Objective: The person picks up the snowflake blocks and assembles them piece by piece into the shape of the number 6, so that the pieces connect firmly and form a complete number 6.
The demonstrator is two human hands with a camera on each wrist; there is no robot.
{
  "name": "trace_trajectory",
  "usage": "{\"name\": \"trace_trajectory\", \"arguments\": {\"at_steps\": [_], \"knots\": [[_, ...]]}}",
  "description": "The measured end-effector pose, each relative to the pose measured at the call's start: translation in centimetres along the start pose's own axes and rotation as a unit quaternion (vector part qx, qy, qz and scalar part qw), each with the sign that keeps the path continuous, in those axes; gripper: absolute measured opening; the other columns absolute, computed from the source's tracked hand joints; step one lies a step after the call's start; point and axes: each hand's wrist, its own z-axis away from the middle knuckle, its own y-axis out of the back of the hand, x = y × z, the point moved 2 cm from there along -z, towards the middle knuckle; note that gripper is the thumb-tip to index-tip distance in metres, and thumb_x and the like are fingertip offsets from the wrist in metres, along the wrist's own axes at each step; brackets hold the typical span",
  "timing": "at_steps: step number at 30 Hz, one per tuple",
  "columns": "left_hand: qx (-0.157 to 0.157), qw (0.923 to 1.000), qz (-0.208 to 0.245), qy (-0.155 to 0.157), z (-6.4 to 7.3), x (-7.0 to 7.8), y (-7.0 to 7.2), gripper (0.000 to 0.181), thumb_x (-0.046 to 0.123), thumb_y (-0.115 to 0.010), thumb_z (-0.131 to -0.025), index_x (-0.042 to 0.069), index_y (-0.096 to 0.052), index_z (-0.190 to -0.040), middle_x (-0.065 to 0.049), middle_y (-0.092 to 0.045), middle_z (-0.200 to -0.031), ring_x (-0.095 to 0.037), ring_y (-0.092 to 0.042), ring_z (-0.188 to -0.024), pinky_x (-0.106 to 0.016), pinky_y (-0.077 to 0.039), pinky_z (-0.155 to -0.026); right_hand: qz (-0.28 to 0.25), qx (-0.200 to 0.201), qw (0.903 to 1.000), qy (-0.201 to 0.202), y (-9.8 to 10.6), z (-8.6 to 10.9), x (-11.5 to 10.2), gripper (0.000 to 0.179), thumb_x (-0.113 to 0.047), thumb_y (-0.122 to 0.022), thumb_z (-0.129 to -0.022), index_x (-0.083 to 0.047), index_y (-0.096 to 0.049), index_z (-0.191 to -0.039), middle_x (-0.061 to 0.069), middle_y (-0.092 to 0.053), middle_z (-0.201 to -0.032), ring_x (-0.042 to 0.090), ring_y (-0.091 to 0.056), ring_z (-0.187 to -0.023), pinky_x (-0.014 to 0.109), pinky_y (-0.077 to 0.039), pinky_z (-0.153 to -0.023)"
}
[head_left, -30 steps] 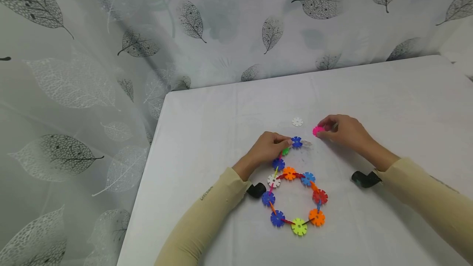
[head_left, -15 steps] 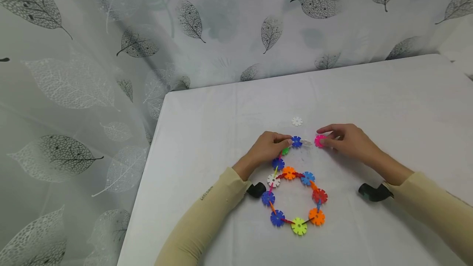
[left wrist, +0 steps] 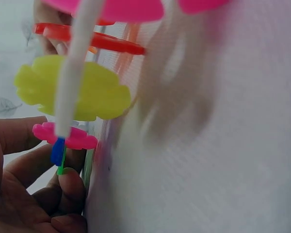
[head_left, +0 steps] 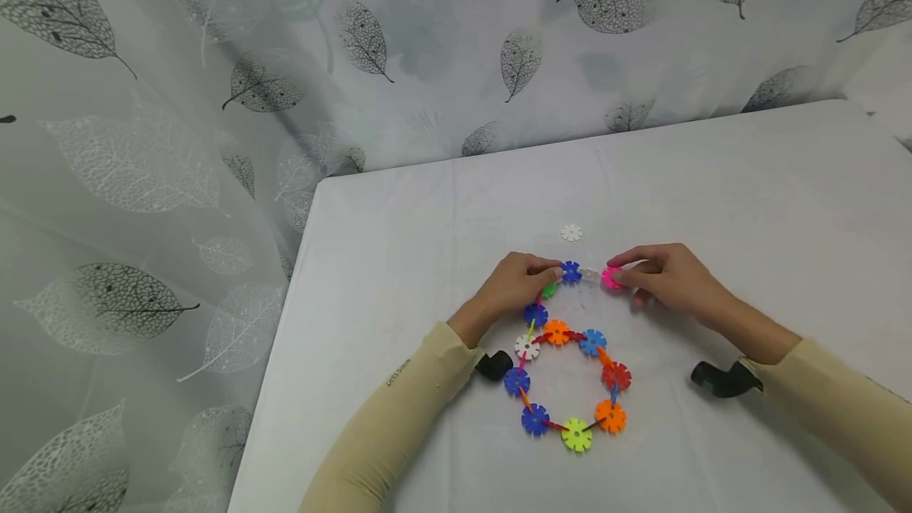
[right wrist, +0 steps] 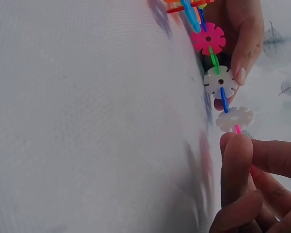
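Note:
Flat notched discs, slotted edge to edge, form a ring with a curved chain rising from its upper left. My left hand [head_left: 514,285] pinches the chain near its far end, by a green disc [head_left: 549,290] and a blue disc [head_left: 571,272]. A translucent white disc [head_left: 589,275] ends the chain. Between thumb and fingers, my right hand [head_left: 666,275] holds a pink disc [head_left: 610,279]. In the right wrist view, the pink disc's edge [right wrist: 237,129] is right at the rim of the white end disc [right wrist: 235,118]; fingers hide most of it.
A loose white disc [head_left: 571,233] lies on the white-covered table [head_left: 399,260] beyond the chain. The ring, with its yellow-green disc [head_left: 576,435] nearest me, lies between my forearms. Black wrist cameras [head_left: 725,379] hang at both cuffs. A leaf-patterned curtain [head_left: 427,46] borders the table.
My right hand has brought the pink disc nearer to me, then left, up to the white end disc. The left hand keeps its grip on the chain in the same place.

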Motion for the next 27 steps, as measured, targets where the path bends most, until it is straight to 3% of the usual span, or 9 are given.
{"name": "trace_trajectory", "arguments": {"at_steps": [11, 18, 23, 27], "knots": [[0.004, 1.0, -0.004, -0.007, -0.15, -0.12, -0.05, 0.033, 0.034, -0.06, -0.103, 0.018, -0.072, -0.129, 0.001, -0.068, -0.092, -0.01, -0.056, -0.09, -0.026, -0.045, -0.082, -0.01, 0.003, 0.9999, -0.003, 0.14, 0.08, -0.53, 0.044, -0.03, -0.072, -0.096, -0.001, -0.065, -0.129, 0.008, -0.072, -0.077, 0.024, -0.064, -0.063, 0.027, -0.042, -0.05], [0.002, 0.9998, -0.019, -0.011, -0.36, -0.15, -0.11, 0.033, 0.034, -0.06, -0.103, 0.018, -0.072, -0.13, 0.0, -0.068, -0.127, -0.008, -0.058, -0.103, -0.026, -0.047, -0.091, -0.002, 0.002, 1.0, -0.007, -0.28, -0.05, -0.76, 0.044, -0.028, -0.073, -0.095, 0.001, -0.067, -0.127, 0.007, -0.073, -0.08, 0.025, -0.064, -0.064, 0.027, -0.044, -0.05], [0.0, 0.9999, -0.012, -0.01, -0.28, -0.06, -0.11, 0.032, 0.033, -0.06, -0.104, 0.017, -0.072, -0.129, 0.002, -0.069, -0.116, -0.011, -0.054, -0.091, -0.025, -0.043, -0.079, 0.01, 0.006, 0.9999, -0.004, -0.63, -0.21, -0.66, 0.041, -0.025, -0.073, -0.095, 0.0, -0.067, -0.126, 0.006, -0.073, -0.08, 0.025, -0.061, -0.062, 0.027, -0.044, -0.05], [0.004, 0.9999, -0.013, -0.01, -0.28, -0.07, -0.15, 0.031, 0.032, -0.06, -0.104, 0.017, -0.072, -0.128, 0.001, -0.069, -0.121, -0.008, -0.058, -0.1, -0.024, -0.045, -0.085, 0.015, 0.004, 0.9998, -0.009, -0.84, -0.29, -0.58, 0.038, -0.022, -0.072, -0.096, 0.001, -0.067, -0.126, 0.005, -0.073, -0.08, 0.023, -0.063, -0.065, 0.027, -0.046, -0.053]]}}
